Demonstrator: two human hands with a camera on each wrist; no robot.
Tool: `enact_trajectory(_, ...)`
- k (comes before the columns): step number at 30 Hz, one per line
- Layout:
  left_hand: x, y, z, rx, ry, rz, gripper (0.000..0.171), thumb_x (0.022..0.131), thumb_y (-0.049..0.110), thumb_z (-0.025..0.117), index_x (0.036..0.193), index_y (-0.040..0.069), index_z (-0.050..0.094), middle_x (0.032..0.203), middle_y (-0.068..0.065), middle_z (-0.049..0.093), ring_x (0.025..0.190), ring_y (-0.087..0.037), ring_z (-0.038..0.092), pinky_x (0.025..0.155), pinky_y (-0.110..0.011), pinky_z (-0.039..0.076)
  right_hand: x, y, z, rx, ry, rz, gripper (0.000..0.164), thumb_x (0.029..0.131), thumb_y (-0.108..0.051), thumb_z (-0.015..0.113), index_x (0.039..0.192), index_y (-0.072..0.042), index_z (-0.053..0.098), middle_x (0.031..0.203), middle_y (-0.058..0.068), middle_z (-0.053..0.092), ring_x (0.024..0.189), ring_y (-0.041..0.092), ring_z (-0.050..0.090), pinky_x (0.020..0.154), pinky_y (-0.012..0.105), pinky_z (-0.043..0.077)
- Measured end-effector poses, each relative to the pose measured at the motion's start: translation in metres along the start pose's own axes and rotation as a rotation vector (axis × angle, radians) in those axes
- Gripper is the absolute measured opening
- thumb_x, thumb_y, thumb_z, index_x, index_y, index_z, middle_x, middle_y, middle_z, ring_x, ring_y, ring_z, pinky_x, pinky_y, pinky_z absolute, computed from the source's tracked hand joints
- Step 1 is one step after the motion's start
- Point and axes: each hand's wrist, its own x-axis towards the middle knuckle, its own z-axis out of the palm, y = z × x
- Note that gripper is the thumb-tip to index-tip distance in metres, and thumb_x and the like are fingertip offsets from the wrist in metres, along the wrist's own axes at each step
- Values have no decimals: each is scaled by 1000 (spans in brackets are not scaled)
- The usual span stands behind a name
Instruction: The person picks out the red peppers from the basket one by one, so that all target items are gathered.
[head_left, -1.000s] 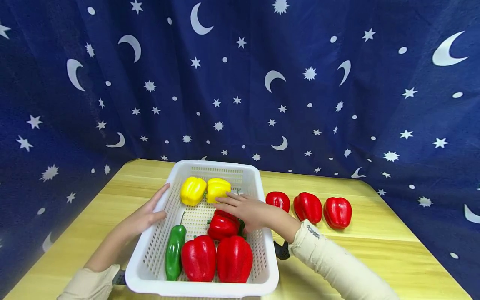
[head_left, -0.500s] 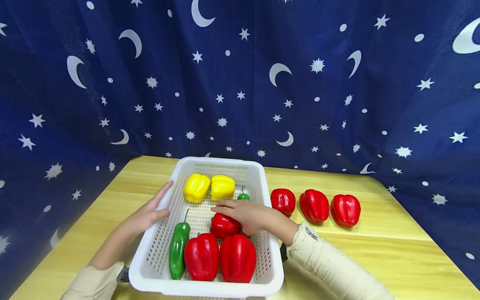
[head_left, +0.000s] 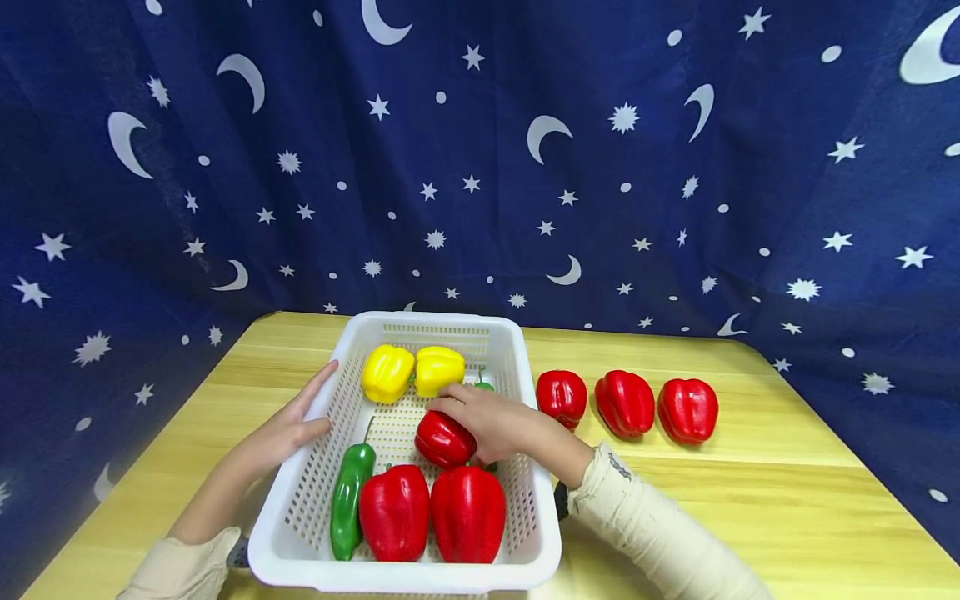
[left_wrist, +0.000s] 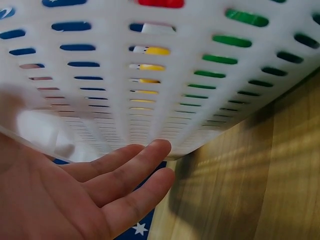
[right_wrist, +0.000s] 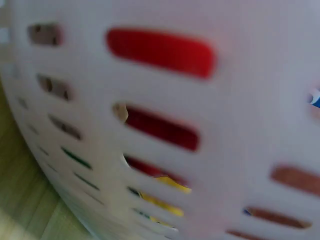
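My right hand (head_left: 495,423) reaches into a white perforated plastic basket (head_left: 536,533) and grips a small red bell pepper (head_left: 444,439), fingers over its top. Two larger red bell peppers, a left one (head_left: 395,512) and a right one (head_left: 468,514), sit just nearer the front. Beside them lies a long green pepper (head_left: 350,500) with a thin stem. At the basket's left rim rests my left hand (head_left: 288,429), and the left wrist view has its straight fingers (left_wrist: 127,175) along the outside of the wall. Another green pepper (head_left: 483,385) is mostly hidden behind my right hand.
Two yellow bell peppers, one left (head_left: 387,374) and one right (head_left: 439,372), sit at the basket's far end. On the wooden table (head_left: 750,500) to the right, red bell peppers (head_left: 625,403) stand in a row of three. A starry blue curtain (head_left: 480,167) hangs behind.
My right hand has closed round the small red bell pepper, which has tilted and shifted slightly away from me. My left hand stays at the rim; the head view has shifted a little.
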Motion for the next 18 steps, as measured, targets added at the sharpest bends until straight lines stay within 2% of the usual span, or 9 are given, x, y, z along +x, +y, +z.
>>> enact_trajectory(5,0,0,0,-12,-1,15,83,83,-1,39,147,25,-7,150,-27,-5,117,-60,34,62,-47,57,-2,2,0,23,81,17,82,60,-23,82,131,-15,42,125,2,44,111,16,46,93,31,48)
enact_trajectory(12,2,1,0,-35,-20,36,82,83,-2,38,147,23,-7,150,-27,-6,119,-60,32,64,-49,57,-6,2,-3,32,141,46,81,61,-24,80,132,-17,41,125,3,43,111,17,45,87,30,51)
enact_trajectory(18,0,0,1,-27,-19,44,81,83,-2,37,147,21,-7,149,-28,-4,118,-60,32,64,-48,57,-11,4,-2,183,270,50,79,65,-22,76,133,-12,38,126,9,38,110,22,47,82,31,54)
